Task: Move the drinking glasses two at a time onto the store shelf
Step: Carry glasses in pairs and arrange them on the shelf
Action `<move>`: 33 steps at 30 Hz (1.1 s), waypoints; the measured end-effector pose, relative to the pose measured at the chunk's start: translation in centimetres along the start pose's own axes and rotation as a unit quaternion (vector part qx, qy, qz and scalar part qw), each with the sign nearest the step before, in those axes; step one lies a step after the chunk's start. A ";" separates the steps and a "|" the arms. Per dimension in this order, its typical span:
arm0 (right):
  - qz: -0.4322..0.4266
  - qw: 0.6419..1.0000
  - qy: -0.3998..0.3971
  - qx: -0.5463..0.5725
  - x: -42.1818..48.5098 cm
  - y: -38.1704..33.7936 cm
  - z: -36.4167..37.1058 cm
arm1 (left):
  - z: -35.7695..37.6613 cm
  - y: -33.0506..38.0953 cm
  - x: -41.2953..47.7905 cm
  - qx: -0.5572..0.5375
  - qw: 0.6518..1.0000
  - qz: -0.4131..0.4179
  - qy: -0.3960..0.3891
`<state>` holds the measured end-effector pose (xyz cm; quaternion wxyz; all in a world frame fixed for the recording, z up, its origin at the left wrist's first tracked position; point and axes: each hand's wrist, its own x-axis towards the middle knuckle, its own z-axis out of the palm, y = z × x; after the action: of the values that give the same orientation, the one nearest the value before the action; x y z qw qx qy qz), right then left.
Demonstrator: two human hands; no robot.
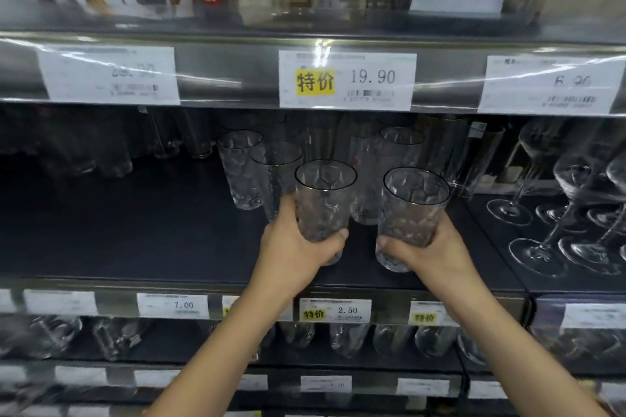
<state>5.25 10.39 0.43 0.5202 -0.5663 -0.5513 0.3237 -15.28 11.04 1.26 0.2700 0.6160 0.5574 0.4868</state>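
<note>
Two clear textured drinking glasses are held upright over the dark shelf [135, 230]. My left hand [294, 247] grips the lower part of the left glass [323, 200]. My right hand [430, 250] grips the lower part of the right glass [411, 210]. Whether their bases touch the shelf I cannot tell. Behind them stand several matching glasses: one at the back left [238, 166], one just behind my left hand [276, 173] and one at the back right [389, 159].
Stemmed wine glasses [576, 206] crowd the shelf to the right. Tall glassware [474, 159] stands at the back. The upper shelf edge with price tags [347, 79] hangs low overhead. More glasses [349, 338] fill the shelf below.
</note>
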 end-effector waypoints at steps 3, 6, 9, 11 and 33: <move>-0.022 0.999 -0.029 0.008 -1.4 -1.8 2.1 | -3.0 0.3 -1.2 -0.022 0.999 0.007 0.034; -0.037 0.996 -0.074 0.013 -2.5 -3.8 5.2 | -7.0 0.1 -2.5 -0.031 0.997 0.003 0.071; -0.050 0.990 -0.126 0.026 -3.8 -6.0 9.5 | -11.5 -0.8 -3.9 -0.031 0.994 -0.001 0.105; -0.065 0.985 -0.154 0.033 -4.7 -7.3 12.7 | -14.7 -1.7 -4.8 -0.025 0.992 -0.008 0.121; -0.061 0.960 -0.265 0.059 -12.9 -19.6 52.0 | -52.8 -17.7 -5.5 0.071 0.972 -0.078 0.211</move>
<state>-51.61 7.11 3.35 0.4067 -0.3938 -0.6829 0.4617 -69.81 -1.19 4.25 0.1395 0.4718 0.6810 0.5424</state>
